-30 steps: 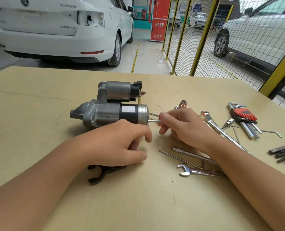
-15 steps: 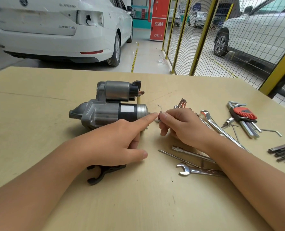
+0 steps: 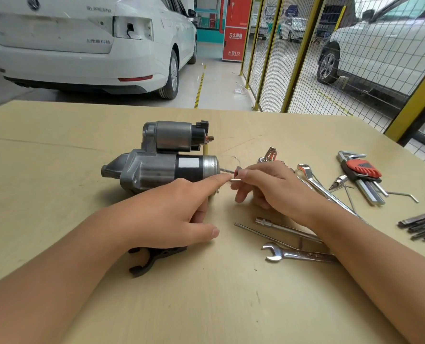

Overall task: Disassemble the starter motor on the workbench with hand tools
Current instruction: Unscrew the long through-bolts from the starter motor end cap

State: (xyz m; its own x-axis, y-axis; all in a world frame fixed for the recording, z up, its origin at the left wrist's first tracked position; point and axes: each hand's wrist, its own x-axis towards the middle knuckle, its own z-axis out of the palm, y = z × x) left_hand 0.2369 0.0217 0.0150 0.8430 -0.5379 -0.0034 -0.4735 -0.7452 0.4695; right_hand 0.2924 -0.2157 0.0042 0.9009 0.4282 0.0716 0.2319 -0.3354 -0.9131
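— Where is the starter motor (image 3: 161,162) now?
— It lies on its side on the tabletop (image 3: 57,194), in the middle; a thin bolt (image 3: 227,171) sticks out of its round end.
— And the hands?
— The right hand (image 3: 268,187) pinches a small metal pin (image 3: 236,180) beside that end; the left hand (image 3: 171,214) has its fingers relaxed, the forefinger stretched toward the pin; it grips nothing.
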